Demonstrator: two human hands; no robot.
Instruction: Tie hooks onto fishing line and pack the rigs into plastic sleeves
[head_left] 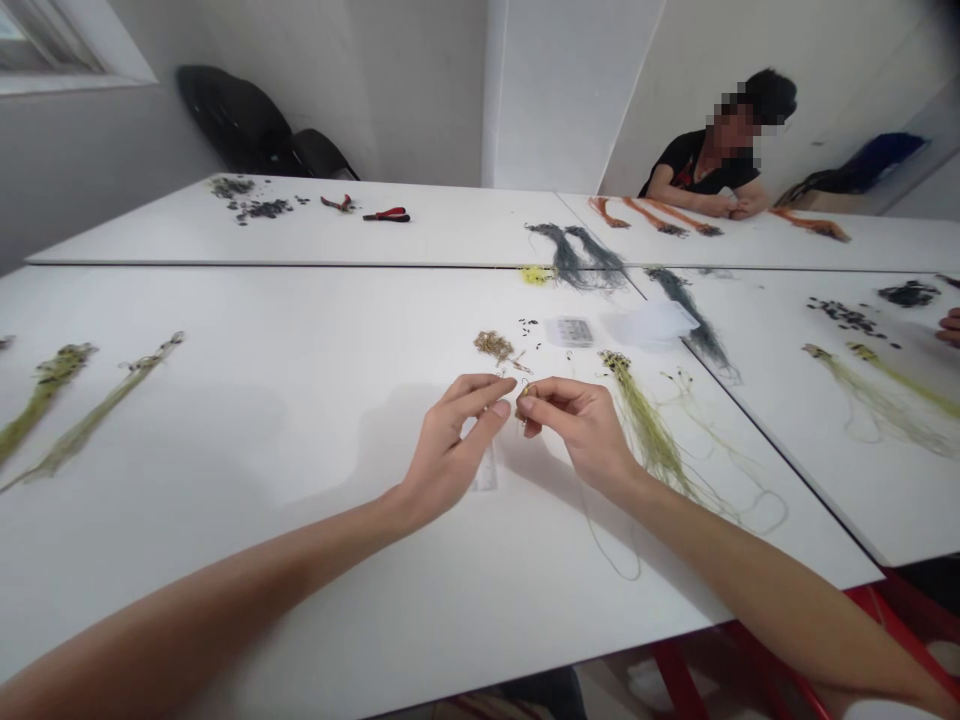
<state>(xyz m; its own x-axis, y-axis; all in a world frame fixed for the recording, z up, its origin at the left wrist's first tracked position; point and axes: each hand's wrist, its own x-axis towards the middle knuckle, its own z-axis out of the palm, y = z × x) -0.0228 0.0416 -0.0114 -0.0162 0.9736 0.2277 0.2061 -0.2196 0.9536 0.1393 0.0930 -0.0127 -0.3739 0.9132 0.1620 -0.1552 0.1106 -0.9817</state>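
My left hand (454, 440) and my right hand (574, 420) meet over the middle of the white table (300, 420). The right hand's thumb and forefinger pinch a tiny brownish hook-like piece (523, 393), with a thin line trailing from it down the table. The left hand's fingers reach to that piece, thumb and forefinger close together at its tip. A small pile of brown hooks (493, 345) lies just beyond my hands. A bundle of yellow-green lines (649, 430) lies right of my right hand.
A small clear box (571, 331) and plastic bag (652, 325) lie beyond. More yellow-green bundles (90, 410) lie at the left. Dark line bundles (581, 255), red pliers (386, 214) and black bits sit on the far table. A person (709, 160) sits at the far right.
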